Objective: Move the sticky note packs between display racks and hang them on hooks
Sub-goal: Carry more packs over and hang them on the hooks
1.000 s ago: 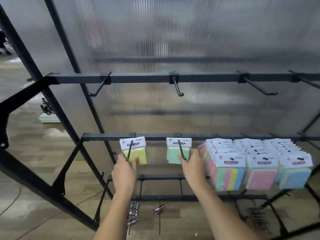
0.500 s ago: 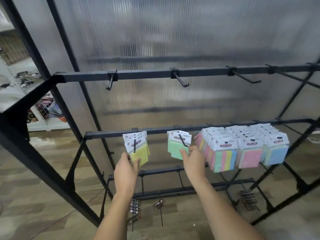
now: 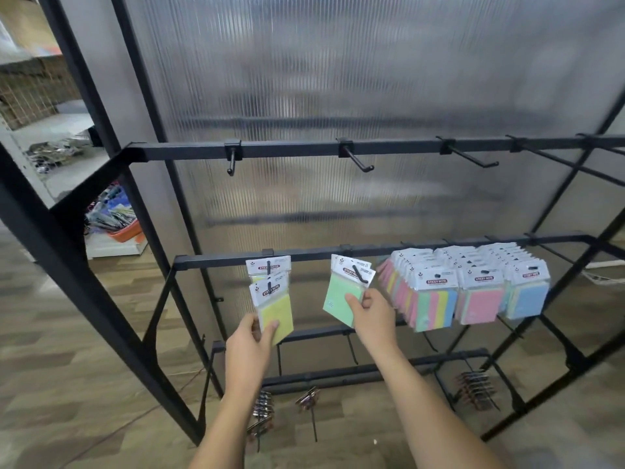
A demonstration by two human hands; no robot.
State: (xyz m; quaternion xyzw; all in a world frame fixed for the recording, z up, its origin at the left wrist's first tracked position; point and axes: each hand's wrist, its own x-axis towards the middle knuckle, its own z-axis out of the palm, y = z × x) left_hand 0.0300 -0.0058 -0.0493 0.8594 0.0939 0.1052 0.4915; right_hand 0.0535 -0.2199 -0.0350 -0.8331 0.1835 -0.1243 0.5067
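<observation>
On the black rack's middle bar (image 3: 216, 262), a yellow sticky note pack (image 3: 274, 308) hangs at the front of the leftmost hook. My left hand (image 3: 252, 346) pinches its lower edge between thumb and fingers. Another pack hangs behind it on the same hook. One hook to the right, a green sticky note pack (image 3: 341, 299) hangs tilted, and my right hand (image 3: 372, 316) grips its lower right corner. To the right, three hooks carry dense rows of packs (image 3: 466, 286) in pink, blue and striped colours.
The upper bar (image 3: 304, 149) carries several bare hooks. A ribbed translucent panel backs the rack. Metal clips (image 3: 263, 411) hang on low hooks near the wooden floor. At the left, beyond a slanted black frame post (image 3: 67, 252), shelves hold an orange basket (image 3: 125, 231) of goods.
The view has swung left and pulled back. Both hands slid down from the hooks to the packs' lower edges, and both front packs now sit at the hook tips, tilted.
</observation>
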